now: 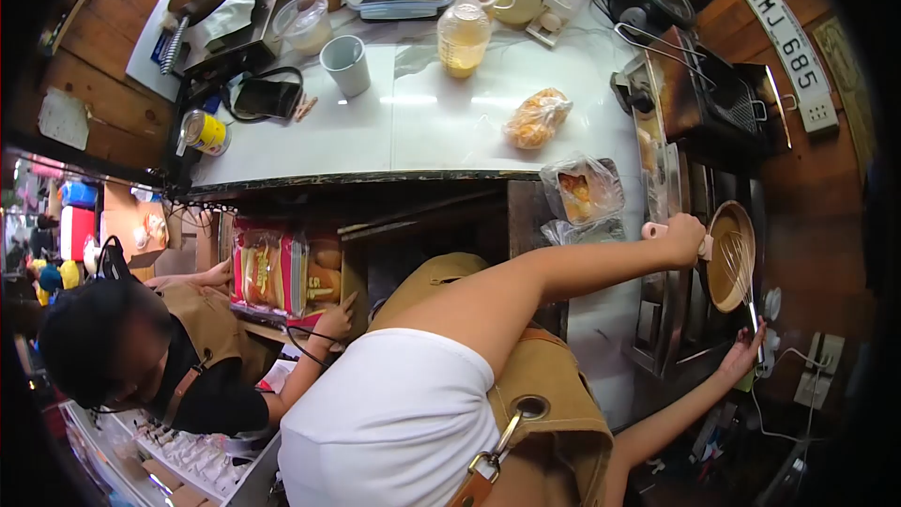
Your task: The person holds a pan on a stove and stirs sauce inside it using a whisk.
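Observation:
My left hand (682,240) is wrapped round the pink handle of a pan (721,258), which sits over the stove (668,319) at the right. Light brown liquid or batter lies inside the pan. My right hand (744,353) is just below the pan, its fingers at the metal handle of a whisk (741,266). The whisk's wires reach into the pan and touch its contents.
A co-worker (178,347) at the left has both hands by packaged bread (269,268). The white counter (375,145) holds a grey cup (345,66), a bottle (464,38), a wrapped orange food item (538,119) and a plastic-covered tray (582,191). Wire baskets (723,94) stand beyond the pan.

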`<state>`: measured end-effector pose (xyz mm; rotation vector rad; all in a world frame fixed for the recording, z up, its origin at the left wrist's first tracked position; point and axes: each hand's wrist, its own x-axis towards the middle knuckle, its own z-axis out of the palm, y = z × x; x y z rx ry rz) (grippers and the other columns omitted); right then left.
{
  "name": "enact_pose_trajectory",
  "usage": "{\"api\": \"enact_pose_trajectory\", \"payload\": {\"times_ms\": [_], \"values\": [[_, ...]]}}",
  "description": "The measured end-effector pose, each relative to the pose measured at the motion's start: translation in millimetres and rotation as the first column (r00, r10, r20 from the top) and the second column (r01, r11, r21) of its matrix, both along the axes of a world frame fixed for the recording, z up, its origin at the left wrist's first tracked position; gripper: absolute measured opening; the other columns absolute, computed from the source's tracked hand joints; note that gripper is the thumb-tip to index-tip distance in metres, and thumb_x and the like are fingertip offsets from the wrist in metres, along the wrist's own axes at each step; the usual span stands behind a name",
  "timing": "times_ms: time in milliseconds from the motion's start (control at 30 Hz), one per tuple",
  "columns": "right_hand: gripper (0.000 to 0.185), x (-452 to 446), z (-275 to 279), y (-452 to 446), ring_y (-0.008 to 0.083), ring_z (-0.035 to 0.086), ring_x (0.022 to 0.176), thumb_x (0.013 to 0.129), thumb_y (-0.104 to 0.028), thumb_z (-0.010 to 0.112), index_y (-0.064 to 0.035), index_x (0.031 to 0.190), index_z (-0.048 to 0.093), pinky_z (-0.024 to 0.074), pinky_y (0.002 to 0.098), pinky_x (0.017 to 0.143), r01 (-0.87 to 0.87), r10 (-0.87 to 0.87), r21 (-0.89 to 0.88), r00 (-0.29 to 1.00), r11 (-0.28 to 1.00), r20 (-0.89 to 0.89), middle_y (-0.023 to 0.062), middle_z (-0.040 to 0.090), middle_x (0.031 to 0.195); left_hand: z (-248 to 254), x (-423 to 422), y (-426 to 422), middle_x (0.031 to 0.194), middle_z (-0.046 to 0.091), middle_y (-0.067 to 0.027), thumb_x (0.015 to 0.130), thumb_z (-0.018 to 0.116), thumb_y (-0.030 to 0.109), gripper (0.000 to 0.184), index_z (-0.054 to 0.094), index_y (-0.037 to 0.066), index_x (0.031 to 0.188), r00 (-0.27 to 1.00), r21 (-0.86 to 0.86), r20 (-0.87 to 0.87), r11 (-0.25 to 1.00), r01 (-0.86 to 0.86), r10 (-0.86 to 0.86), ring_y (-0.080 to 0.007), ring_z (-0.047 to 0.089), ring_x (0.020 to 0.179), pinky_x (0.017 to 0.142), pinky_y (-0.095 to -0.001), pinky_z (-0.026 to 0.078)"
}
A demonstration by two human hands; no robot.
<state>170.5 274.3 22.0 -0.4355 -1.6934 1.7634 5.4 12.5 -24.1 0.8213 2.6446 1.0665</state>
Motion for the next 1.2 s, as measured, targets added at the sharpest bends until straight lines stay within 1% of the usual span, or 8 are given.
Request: {"api": "enact_pose_trajectory", "payload": {"times_ms": [233,367,533,633,833,967,1067,1200], "values": [[0.025,-4,-5,-3,0.0147,0.055,0.074,0.078,-0.015,0.061,-0.0038,0.099,0.055,0.0432,0.0239,0.066,0.223,-0.223,-0.019,0.975,0.975,0.018,0.0047,0.058,0.095,7,1,-11,0.076,0.063,-0.0064,0.053,0.068,0.025,0.024,0.065,0.011,0.072,1.000,0.020,0.014,1.000,0.019,-0.019,-0.0212,0.061,0.076,0.063,-0.0316,0.050],[0.024,-10,11,-40,0.0192,0.061,0.069,0.077,-0.018,0.062,-0.0040,0.096,0.054,0.0457,0.0244,0.058,0.266,-0.266,-0.001,0.964,0.964,0.021,0.0073,0.060,0.089,16,3,-18,0.075,0.062,-0.0132,0.052,0.064,0.020,0.023,0.064,0.006,0.070,0.999,0.041,0.042,0.999,0.022,-0.023,-0.0263,0.061,0.072,0.064,-0.0352,0.049],[0.017,-22,32,-72,0.0182,0.059,0.062,0.078,-0.008,0.058,0.0005,0.091,0.052,0.0461,0.0249,0.056,0.247,-0.247,0.067,0.969,0.967,-0.023,0.0110,0.057,0.079,16,4,-21,0.071,0.061,-0.0161,0.054,0.062,0.019,0.022,0.063,0.003,0.069,1.000,0.068,-0.023,0.998,0.016,-0.015,-0.0298,0.060,0.068,0.063,-0.0379,0.048],[0.011,-20,45,-75,0.0168,0.058,0.058,0.077,-0.007,0.057,-0.0001,0.084,0.051,0.0433,0.0235,0.050,0.057,-0.059,0.095,0.998,0.994,0.015,0.0102,0.058,0.077,18,5,-21,0.066,0.059,-0.0185,0.055,0.060,0.019,0.022,0.062,0.000,0.066,0.997,0.082,-0.078,0.996,0.018,-0.012,-0.0321,0.059,0.065,0.061,-0.0393,0.047],[0.010,-26,48,-55,0.0165,0.057,0.053,0.077,-0.006,0.057,-0.0007,0.081,0.050,0.0423,0.0231,0.046,0.276,-0.275,0.186,0.961,0.943,-0.030,0.0110,0.058,0.073,16,5,-19,0.064,0.058,-0.0194,0.056,0.056,0.017,0.022,0.060,-0.003,0.064,0.997,0.048,-0.074,0.999,0.019,-0.015,-0.0329,0.059,0.064,0.060,-0.0389,0.047],[0.009,-24,58,-72,0.0162,0.056,0.050,0.075,-0.008,0.057,-0.0017,0.078,0.050,0.0398,0.0220,0.044,0.025,-0.028,0.124,0.999,0.992,0.022,0.0105,0.058,0.070,18,4,-19,0.064,0.058,-0.0197,0.055,0.055,0.017,0.022,0.060,-0.003,0.063,0.997,0.049,-0.072,0.999,0.015,-0.012,-0.0330,0.059,0.063,0.060,-0.0388,0.047],[0.011,-12,70,-61,0.0146,0.052,0.041,0.072,-0.011,0.057,-0.0044,0.070,0.048,0.0349,0.0213,0.036,0.165,-0.180,0.181,0.981,0.970,0.072,0.0079,0.055,0.060,16,5,-21,0.064,0.058,-0.0197,0.055,0.055,0.016,0.022,0.060,-0.003,0.063,0.995,0.064,-0.098,0.998,0.020,-0.014,-0.0332,0.059,0.063,0.059,-0.0389,0.047],[0.012,-22,66,-57,0.0148,0.053,0.043,0.073,-0.007,0.058,-0.0038,0.072,0.047,0.0382,0.0220,0.039,0.286,-0.286,0.214,0.958,0.934,-0.032,0.0083,0.055,0.064,16,5,-20,0.064,0.058,-0.0196,0.055,0.056,0.017,0.022,0.060,-0.003,0.063,0.996,0.061,-0.084,0.998,0.023,-0.017,-0.0333,0.058,0.063,0.059,-0.0395,0.047]]}}
